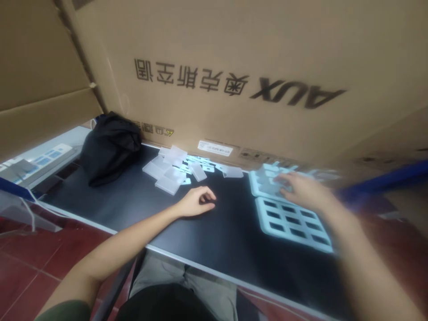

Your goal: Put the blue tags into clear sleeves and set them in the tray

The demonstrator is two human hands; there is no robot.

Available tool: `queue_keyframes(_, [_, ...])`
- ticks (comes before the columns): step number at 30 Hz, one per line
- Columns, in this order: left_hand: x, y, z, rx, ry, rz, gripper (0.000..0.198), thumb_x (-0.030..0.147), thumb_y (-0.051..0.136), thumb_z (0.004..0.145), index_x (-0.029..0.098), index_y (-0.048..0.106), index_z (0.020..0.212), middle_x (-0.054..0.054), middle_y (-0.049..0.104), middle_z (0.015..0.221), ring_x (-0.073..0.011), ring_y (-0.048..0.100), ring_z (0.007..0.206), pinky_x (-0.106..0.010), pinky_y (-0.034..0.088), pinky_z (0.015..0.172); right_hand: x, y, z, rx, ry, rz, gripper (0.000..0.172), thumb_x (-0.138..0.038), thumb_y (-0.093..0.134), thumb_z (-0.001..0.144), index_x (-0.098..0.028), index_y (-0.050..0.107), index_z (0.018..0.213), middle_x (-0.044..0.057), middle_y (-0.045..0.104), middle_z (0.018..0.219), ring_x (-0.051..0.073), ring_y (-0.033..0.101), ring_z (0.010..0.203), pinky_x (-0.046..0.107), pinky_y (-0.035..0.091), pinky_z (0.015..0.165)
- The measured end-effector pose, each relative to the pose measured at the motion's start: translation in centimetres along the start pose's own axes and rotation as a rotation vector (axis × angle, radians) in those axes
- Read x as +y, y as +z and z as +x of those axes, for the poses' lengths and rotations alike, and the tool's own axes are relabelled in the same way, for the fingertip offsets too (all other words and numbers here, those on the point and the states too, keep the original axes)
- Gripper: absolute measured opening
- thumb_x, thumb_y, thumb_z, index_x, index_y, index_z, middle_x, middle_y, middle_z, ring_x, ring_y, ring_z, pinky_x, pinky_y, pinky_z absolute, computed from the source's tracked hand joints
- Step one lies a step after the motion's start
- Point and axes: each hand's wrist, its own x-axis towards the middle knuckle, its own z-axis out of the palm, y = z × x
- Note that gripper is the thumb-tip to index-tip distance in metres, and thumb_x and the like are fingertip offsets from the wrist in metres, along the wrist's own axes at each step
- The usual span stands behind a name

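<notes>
My left hand [197, 201] rests on the black tabletop [214, 232], its fingers curled with a gap between thumb and fingertips and nothing in it. Over on the right, my right hand [299, 189] reaches over the farther light-blue tray [254, 183]; it is blurred, and whether its fingers hold anything is hidden. Nearer the front edge lies a second light-blue frame [294, 224] with rows of rectangular openings. Several translucent flat pieces [167, 180] and small light-blue pieces [207, 168] lie in a loose pile beyond my left hand.
A large cardboard box [200, 35] stands along the table's back edge. A black cloth bag [112, 147] lies at the back left, beside a white power strip [50, 158]. More pale pieces [323, 174] lie beyond my right hand.
</notes>
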Motion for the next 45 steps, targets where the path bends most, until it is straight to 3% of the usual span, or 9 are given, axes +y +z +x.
queue_keyframes(7, [0.1,0.0,0.0,0.002,0.011,0.026,0.013,0.024,0.071,0.086,0.018,0.067,0.097,-0.005,0.071,0.099,-0.015,0.066,0.088,-0.026,0.052,0.077,-1.7,-1.2,0.2,-0.107,0.078,-0.058,0.036,-0.022,0.053,0.086,-0.024,0.073,0.116,0.009,0.074,0.101,0.027,0.07,0.093,0.035,0.047,0.076])
queue_keyframes(11, [0.3,0.0,-0.3,0.016,0.011,0.204,0.009,0.022,0.065,0.089,0.02,0.066,0.097,-0.003,0.069,0.096,-0.0162,0.065,0.089,-0.028,0.053,0.078,-1.9,-1.4,0.1,-0.095,0.045,-0.039,0.035,-0.02,0.055,0.086,-0.021,0.074,0.116,0.012,0.073,0.106,0.027,0.067,0.097,0.035,0.046,0.081])
queue_keyframes(14, [0.7,-0.3,-0.5,0.059,0.032,0.487,0.012,0.02,0.058,0.091,0.022,0.064,0.101,-0.004,0.069,0.101,-0.0205,0.064,0.097,-0.034,0.054,0.085,-3.1,-1.6,0.1,0.069,0.018,-0.092,0.029,-0.024,0.054,0.089,-0.016,0.072,0.11,0.018,0.067,0.112,0.031,0.061,0.107,0.038,0.046,0.087])
queue_keyframes(18, [1.4,-1.1,-0.5,0.118,0.054,0.791,0.017,0.019,0.051,0.096,0.02,0.064,0.107,-0.008,0.07,0.107,-0.0258,0.061,0.104,-0.041,0.054,0.09,-7.3,-1.2,1.7,0.315,0.013,-0.101,0.032,-0.028,0.045,0.095,-0.012,0.066,0.111,0.021,0.063,0.111,0.034,0.056,0.106,0.042,0.045,0.088])
queue_keyframes(23, [2.3,-2.8,-0.3,0.161,0.056,0.967,0.022,0.021,0.052,0.097,0.018,0.064,0.115,-0.01,0.069,0.115,-0.0292,0.06,0.11,-0.044,0.053,0.093,-13.3,0.6,5.8,0.141,-0.158,0.025,0.039,-0.032,0.044,0.096,-0.013,0.061,0.126,0.02,0.063,0.126,0.034,0.054,0.116,0.042,0.045,0.093])
queue_keyframes(27, [2.8,-5.9,-1.5,0.228,0.06,1.025,0.024,0.025,0.053,0.099,0.018,0.065,0.119,-0.01,0.067,0.124,-0.0296,0.059,0.114,-0.046,0.053,0.096,-15.6,2.2,8.0,0.05,-0.194,0.032,0.045,-0.036,0.046,0.097,-0.013,0.059,0.132,0.019,0.062,0.135,0.033,0.054,0.12,0.041,0.046,0.094])
queue_keyframes(35, [1.0,-13.4,-7.3,0.318,-0.068,0.996,0.034,0.039,0.055,0.102,0.02,0.066,0.129,-0.012,0.062,0.136,-0.0303,0.055,0.125,-0.05,0.049,0.111,-14.9,3.7,8.6,-0.051,-0.174,0.011,0.032,-0.022,0.05,0.093,-0.015,0.067,0.118,0.017,0.067,0.124,0.029,0.061,0.113,0.039,0.046,0.094])
queue_keyframes(40, [0.4,-13.4,-9.4,0.187,-0.133,0.996,0.039,0.046,0.059,0.1,0.022,0.066,0.129,-0.013,0.057,0.144,-0.0321,0.053,0.131,-0.053,0.049,0.113,-14.0,3.8,8.9,-0.075,-0.142,0.033,0.044,-0.035,0.056,0.092,-0.013,0.063,0.131,0.022,0.06,0.135,0.036,0.055,0.125,0.045,0.047,0.097])
queue_keyframes(45, [0.6,-12.5,-10.2,0.117,-0.193,0.995,0.041,0.041,0.057,0.1,0.023,0.059,0.137,-0.014,0.057,0.141,-0.0293,0.058,0.126,-0.05,0.055,0.108,-13.1,4.3,8.8,-0.136,-0.122,0.076,0.049,-0.041,0.061,0.089,-0.011,0.065,0.127,0.024,0.063,0.127,0.036,0.06,0.115,0.044,0.049,0.091])
